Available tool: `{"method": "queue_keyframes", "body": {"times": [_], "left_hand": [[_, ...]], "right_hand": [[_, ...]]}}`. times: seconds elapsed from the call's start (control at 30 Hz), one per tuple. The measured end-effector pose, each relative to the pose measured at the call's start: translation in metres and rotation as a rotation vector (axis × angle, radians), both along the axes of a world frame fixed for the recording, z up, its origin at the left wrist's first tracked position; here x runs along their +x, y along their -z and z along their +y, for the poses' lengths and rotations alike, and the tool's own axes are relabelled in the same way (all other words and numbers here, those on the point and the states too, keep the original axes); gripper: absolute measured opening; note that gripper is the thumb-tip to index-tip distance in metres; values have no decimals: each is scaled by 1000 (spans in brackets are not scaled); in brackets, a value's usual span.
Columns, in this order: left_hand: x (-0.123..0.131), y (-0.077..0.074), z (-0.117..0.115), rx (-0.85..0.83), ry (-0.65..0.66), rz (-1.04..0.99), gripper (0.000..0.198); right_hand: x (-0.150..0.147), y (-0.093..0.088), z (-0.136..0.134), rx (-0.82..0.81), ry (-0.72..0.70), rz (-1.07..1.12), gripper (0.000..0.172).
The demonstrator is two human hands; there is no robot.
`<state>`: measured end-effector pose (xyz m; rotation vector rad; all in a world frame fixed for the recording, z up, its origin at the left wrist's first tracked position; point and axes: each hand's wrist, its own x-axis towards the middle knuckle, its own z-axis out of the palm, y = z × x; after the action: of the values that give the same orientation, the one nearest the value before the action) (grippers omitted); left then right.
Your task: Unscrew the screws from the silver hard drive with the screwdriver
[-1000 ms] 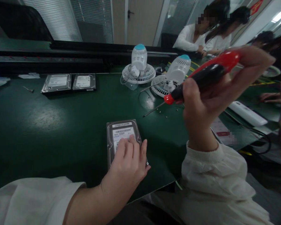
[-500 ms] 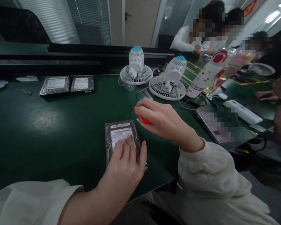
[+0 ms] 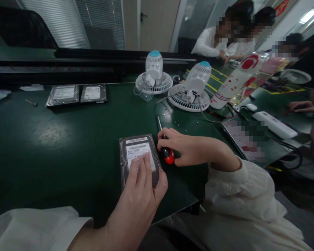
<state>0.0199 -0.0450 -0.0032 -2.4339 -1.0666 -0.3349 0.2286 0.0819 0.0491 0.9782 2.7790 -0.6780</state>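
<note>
A hard drive [image 3: 140, 141] with a white label lies flat on the green table in front of me. My left hand [image 3: 138, 188] rests on its near part, fingers stretched over the label and thumb by the right edge; the drive's near end is hidden beneath. Just right of the drive, low over the table, my right hand [image 3: 178, 144] has its fingers closed round a red and black screwdriver [image 3: 169, 156]. The screwdriver's thin shaft points away from me. Several tiny screws [image 3: 178, 124] are scattered beyond that hand.
Two more hard drives [image 3: 92, 93] lie at the back left. Two white fans [image 3: 153, 69] stand face down at the back, cables beside them. To the right are a bottle [image 3: 229, 87], a phone [image 3: 240, 139] and a white power bank [image 3: 274, 124]. Other people sit beyond.
My right hand has come down and nearer to me, turning the screwdriver so its shaft points away. The small screws now show. My left hand stays on the hard drive.
</note>
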Motion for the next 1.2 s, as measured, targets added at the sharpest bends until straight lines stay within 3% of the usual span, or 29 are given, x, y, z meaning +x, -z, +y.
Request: {"method": "queue_keyframes", "body": {"times": [0.13,0.33,0.47,0.63,0.93,1.07,1.13,1.2], "left_hand": [[1,8,-9,-8,-19,-30,54],[2,14,-13,-9,-30,-32,68],[2,12,-12,-18,-31,5,64],[4,16,-15,-68,-72,-25,57],[3,16,-14,-43,-44,-37,65],[3,18,-14,-64,-55,-58,60],[4,18,-14,-81,-67,-79,55],[4,18,-14,-86,-75,-94,51]], "right_hand": [[8,-4,5,-67,-20,23,51],[4,-17,8,20,19,192,37],[-11,-15,3,83,14,261,13],[-22,-9,-1,46,32,197,9],[-32,-10,-7,24,72,155,7],[-23,-9,0,52,43,255,6],[-9,-11,12,133,140,323,6],[10,-14,27,302,436,269,10]]}}
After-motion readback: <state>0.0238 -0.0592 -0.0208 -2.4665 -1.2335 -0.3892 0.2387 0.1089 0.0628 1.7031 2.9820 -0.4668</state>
